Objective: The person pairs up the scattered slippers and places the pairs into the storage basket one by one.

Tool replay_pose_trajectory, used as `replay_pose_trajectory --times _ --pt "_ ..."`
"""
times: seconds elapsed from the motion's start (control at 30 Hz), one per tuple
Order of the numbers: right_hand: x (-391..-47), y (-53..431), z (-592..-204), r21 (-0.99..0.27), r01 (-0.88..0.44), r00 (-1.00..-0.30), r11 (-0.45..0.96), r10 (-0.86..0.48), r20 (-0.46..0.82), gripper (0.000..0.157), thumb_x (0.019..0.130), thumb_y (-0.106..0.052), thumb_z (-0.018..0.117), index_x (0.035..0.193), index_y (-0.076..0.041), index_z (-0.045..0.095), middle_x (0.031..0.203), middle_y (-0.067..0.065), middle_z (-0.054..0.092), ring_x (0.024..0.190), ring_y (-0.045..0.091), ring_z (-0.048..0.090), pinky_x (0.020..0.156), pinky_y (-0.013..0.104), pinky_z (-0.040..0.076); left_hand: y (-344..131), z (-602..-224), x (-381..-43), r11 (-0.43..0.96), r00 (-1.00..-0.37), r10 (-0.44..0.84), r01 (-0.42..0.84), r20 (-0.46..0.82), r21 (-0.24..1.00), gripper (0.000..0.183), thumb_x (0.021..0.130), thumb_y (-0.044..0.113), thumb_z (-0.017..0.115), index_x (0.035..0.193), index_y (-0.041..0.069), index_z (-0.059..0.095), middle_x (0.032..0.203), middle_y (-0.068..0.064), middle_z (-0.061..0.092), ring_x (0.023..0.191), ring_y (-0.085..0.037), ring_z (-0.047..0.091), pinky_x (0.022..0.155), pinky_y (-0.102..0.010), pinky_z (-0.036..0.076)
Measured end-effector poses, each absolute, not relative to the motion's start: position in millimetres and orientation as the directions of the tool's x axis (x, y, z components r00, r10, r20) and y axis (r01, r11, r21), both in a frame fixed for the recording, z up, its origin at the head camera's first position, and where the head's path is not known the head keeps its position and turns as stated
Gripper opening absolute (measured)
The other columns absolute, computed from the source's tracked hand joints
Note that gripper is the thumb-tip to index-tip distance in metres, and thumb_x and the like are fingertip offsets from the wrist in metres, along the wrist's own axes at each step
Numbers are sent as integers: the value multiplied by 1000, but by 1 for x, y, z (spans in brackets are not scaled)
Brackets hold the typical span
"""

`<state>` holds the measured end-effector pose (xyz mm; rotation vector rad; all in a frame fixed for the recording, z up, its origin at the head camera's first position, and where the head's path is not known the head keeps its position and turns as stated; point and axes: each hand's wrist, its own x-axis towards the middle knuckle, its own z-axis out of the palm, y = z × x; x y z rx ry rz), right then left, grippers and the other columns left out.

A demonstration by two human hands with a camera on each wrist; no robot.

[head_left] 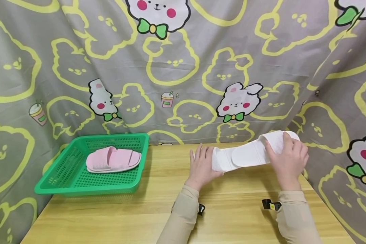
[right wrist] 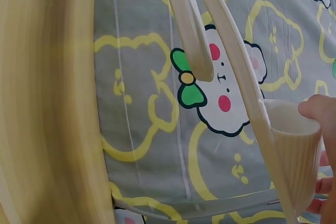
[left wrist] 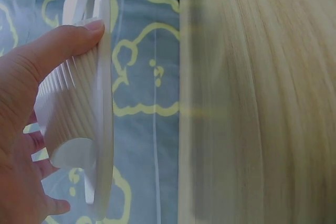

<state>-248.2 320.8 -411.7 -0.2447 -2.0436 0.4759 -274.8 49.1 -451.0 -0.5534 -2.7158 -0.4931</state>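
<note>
Two white slippers are held up over the table, their soles overlapping at the middle in the head view. My left hand (head_left: 201, 169) grips the ribbed strap of the left slipper (head_left: 221, 159), and in the left wrist view the thumb (left wrist: 79, 38) presses on that strap. Over on the right, my right hand (head_left: 288, 162) holds the other white slipper (head_left: 274, 140) by its strap. The right wrist view shows that slipper's thin sole (right wrist: 247, 87) edge-on, with the thumb at the rim of the strap (right wrist: 296, 145).
A green plastic basket (head_left: 94, 190) stands at the table's left, with pink slipper footwear (head_left: 122, 158) lying inside. Behind the wooden table (head_left: 231, 210) hangs a grey curtain (head_left: 177, 74) with cartoon prints, which also runs along both sides. Black straps (head_left: 269, 204) show at the wrists.
</note>
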Motion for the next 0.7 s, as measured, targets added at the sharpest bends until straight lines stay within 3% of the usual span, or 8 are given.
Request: replay_pose_trajectory --times 0.7 --pt "-249 315 -411 -416 -88 -452 905 335 826 67 76 -43 76 130 -6 58 108 30 53 103 49 44 83 61 34 52 -452 -273 864 -840 320 448 438 229 104 61 59 85 145 21 37 141 -1 46 139 -25 37 116 -62 24"
